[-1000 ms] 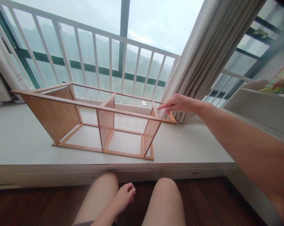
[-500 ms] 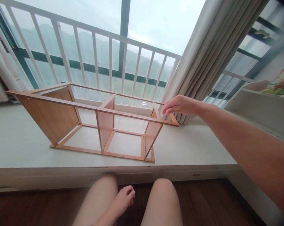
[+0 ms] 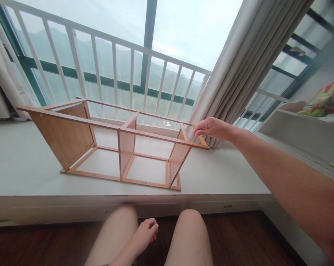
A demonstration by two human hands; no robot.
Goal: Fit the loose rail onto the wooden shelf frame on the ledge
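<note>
A wooden shelf frame (image 3: pixel 122 130) lies on its side on the white ledge (image 3: pixel 222 173), its slatless panels standing between two long rails. My right hand (image 3: pixel 211 127) is at the right end of the upper near rail, fingers pinched around a thin metal rod (image 3: pixel 193 139). The rod's lower tip meets the rail close to a screw hole, beside the right panel. Low in the view, between my knees, my left hand (image 3: pixel 148 232) rests with curled fingers. Whatever it may hold is hidden.
White railing bars (image 3: pixel 132 74) and a window stand behind the ledge. A beige curtain (image 3: pixel 227 81) hangs just past the frame's right end. At the far right is a white shelf unit (image 3: pixel 291 129) with a colourful bag (image 3: pixel 324 99) on it. Dark wood floor (image 3: pixel 233 236) lies below.
My right hand has closed its fingers and shifted slightly, and the thin rod now shows between them and the rail. The view has turned a little; my left hand stays put.
</note>
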